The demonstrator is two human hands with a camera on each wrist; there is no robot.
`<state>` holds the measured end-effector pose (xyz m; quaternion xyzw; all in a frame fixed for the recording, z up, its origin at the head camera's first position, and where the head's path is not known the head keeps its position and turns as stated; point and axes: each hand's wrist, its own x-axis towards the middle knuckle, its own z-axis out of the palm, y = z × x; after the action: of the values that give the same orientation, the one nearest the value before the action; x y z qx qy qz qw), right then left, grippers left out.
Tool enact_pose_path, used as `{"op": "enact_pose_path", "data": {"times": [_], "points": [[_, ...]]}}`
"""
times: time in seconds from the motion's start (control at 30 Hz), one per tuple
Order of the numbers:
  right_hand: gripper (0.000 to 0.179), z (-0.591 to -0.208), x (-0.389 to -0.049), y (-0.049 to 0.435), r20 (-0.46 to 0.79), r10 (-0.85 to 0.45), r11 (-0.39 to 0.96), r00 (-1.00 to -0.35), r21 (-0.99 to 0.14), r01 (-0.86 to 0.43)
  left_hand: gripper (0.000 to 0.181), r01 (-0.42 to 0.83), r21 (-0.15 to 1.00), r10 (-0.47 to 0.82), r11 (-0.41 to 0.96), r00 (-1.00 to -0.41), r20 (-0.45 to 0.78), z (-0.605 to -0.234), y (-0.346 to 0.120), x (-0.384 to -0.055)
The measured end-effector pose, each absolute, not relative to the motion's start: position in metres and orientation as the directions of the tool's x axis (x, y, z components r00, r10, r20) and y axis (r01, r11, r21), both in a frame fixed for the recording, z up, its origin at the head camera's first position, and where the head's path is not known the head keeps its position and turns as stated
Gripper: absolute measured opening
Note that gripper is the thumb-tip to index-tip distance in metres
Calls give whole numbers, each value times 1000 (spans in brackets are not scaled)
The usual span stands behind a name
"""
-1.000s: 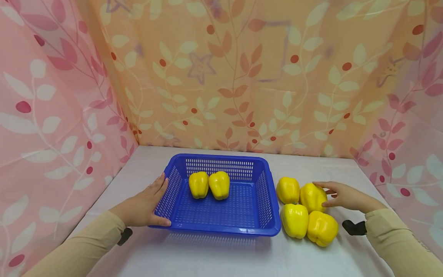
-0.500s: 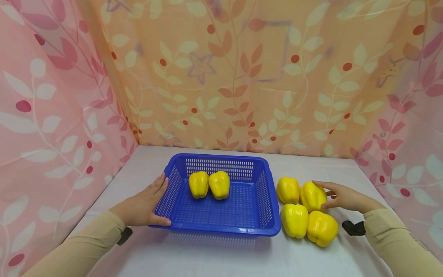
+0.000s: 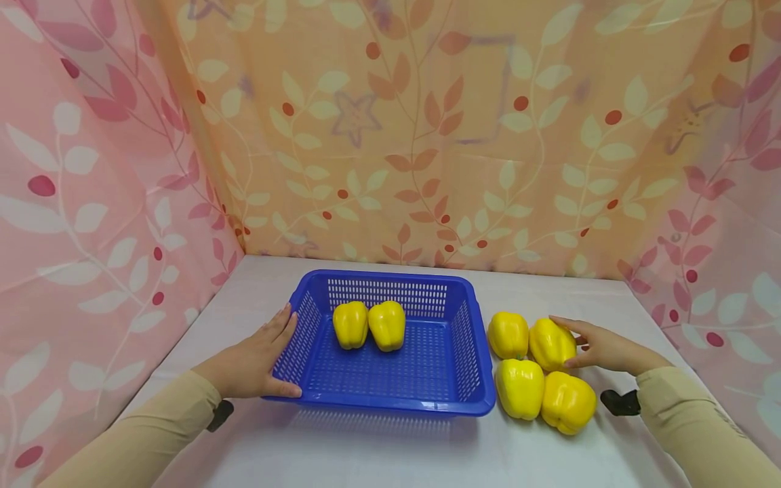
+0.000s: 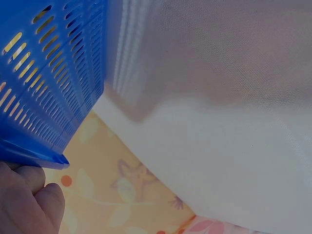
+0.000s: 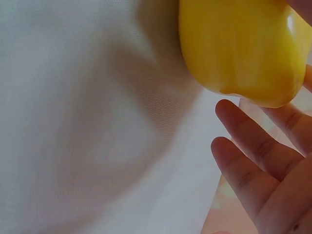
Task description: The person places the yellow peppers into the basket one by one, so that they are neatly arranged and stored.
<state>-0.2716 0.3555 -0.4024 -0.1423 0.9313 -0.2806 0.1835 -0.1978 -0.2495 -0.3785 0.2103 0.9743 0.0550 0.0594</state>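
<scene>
A blue plastic basket (image 3: 384, 409) stands on the white table with two yellow bell peppers, a left one (image 3: 350, 325) and a right one (image 3: 387, 326), inside. My left hand (image 3: 253, 359) rests on its left rim, fingers stretched along the side and thumb at the near corner. Right of the basket, my right hand (image 3: 607, 347) holds a yellow bell pepper (image 3: 551, 344) between thumb and fingers. In the right wrist view this pepper (image 5: 239, 48) shows large, with two fingers (image 5: 253, 146) spread free below it.
Three more yellow bell peppers sit close to the held one: one at the back (image 3: 508, 335), one in front (image 3: 520, 389) and one at the front right (image 3: 569, 402). Patterned cloth (image 3: 427, 135) walls the table at the back and both sides.
My right hand has shifted slightly up and left in the head view, and the pepper in it has moved up a little. My left hand and the basket stay in place.
</scene>
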Motion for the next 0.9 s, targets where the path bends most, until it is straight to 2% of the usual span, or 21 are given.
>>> {"op": "enact_pose_path", "data": {"times": [0.57,0.9], "points": [[97,-406,-274,350,-208,-365,800,-908,-568,-191,128,390,144,404,910,-910,-92,-374,-248,-196],[95,-405,-276,352,-137,-407,803,-903,-525,-282,128,393,148,408,908,-908,-97,-376,-248,-196]]}}
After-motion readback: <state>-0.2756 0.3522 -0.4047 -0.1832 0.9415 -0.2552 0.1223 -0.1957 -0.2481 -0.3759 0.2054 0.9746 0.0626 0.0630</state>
